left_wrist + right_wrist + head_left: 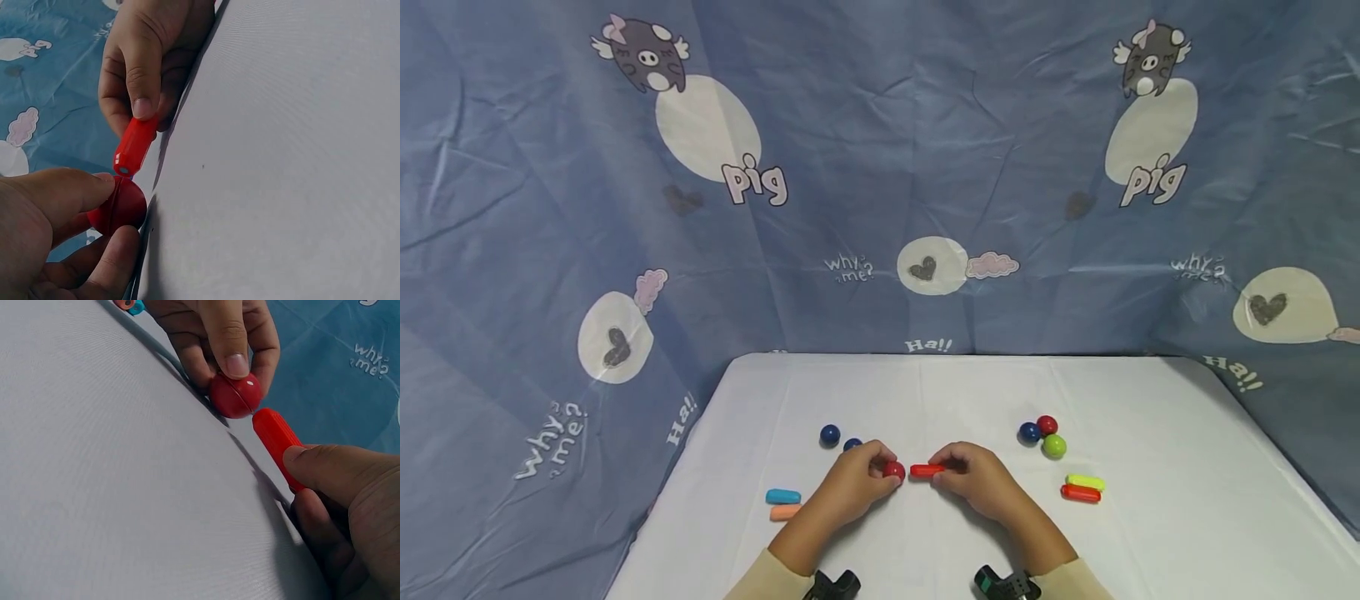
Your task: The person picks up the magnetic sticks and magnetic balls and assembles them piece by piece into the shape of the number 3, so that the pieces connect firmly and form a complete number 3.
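My left hand [856,479] pinches a glossy red ball [893,472] between thumb and fingers, close over the white table. A seam runs around the ball [128,207] in the left wrist view. Across from it, my right hand [977,479] grips a short red rod [927,471] with ribbed sides. One end of the rod [132,147] shows a small hole. In the right wrist view the free end of the rod [273,434] points at the ball [235,396], right by its surface. The rod's other end is hidden by my right fingers.
Two blue balls [830,435] lie behind my left hand, one partly covered. A blue rod [783,497] and an orange rod [785,513] lie left of my forearm. At right are blue, red and green balls [1055,447], with yellow and red rods [1081,493] nearer.
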{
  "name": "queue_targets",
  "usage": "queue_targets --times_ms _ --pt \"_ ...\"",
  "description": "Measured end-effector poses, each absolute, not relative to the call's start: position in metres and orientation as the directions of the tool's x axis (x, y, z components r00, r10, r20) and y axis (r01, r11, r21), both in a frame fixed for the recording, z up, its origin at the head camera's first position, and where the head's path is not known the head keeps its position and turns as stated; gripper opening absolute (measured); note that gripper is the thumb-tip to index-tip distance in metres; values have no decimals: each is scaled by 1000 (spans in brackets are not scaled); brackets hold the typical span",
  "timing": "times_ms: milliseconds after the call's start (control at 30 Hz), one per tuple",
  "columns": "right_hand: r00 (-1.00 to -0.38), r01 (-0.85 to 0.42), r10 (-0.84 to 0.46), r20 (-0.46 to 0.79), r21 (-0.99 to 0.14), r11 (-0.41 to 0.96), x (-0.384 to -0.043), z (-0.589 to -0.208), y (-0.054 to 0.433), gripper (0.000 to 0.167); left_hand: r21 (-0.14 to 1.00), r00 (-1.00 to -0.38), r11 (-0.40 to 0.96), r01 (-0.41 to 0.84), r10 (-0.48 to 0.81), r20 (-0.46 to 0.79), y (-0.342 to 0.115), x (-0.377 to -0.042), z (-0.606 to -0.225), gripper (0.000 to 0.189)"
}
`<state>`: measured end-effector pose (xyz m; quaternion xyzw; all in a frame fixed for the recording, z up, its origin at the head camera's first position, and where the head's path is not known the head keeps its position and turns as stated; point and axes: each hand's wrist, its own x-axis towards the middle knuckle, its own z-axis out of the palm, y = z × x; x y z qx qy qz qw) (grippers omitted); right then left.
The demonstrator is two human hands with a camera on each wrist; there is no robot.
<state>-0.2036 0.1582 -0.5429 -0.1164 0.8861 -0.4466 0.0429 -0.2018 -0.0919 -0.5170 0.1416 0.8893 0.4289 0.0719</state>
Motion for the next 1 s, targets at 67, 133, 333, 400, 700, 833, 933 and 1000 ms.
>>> queue_targets --times_ms 67,133,333,400,700,833,933,1000 --pt "-968 -174 -250 32 -802 572 -203 -543 158 18 781 -951 597 187 310 -9 -91 -202 -518 25" --pt "-968 -172 -248 30 -798 577 -202 -544 157 18 778 -953 601 180 304 -14 -89 -201 -519 25" --pt "-967 -179 -251 38 -803 568 -204 -544 158 18 781 -956 598 178 294 -7 -84 -202 -521 25" --pt "-966 -184 -254 43 -806 563 -206 -544 159 18 780 -957 599 181 290 -1 -83 -203 -523 25" --pt "-968 -177 -246 41 -809 560 -206 -543 158 19 799 -959 575 177 283 9 -84 -205 -527 25" --pt "-976 -157 -214 45 -826 542 -204 -540 160 17 816 -959 553 168 285 5 -85 -204 -528 25" --pt "-980 -159 -188 67 -831 533 -203 -534 164 16 822 -958 544 168 286 6 -85 -204 -529 25" --pt "-981 -166 -172 86 -830 532 -203 -529 168 15 821 -959 546 167 284 6 -85 -204 -529 25"
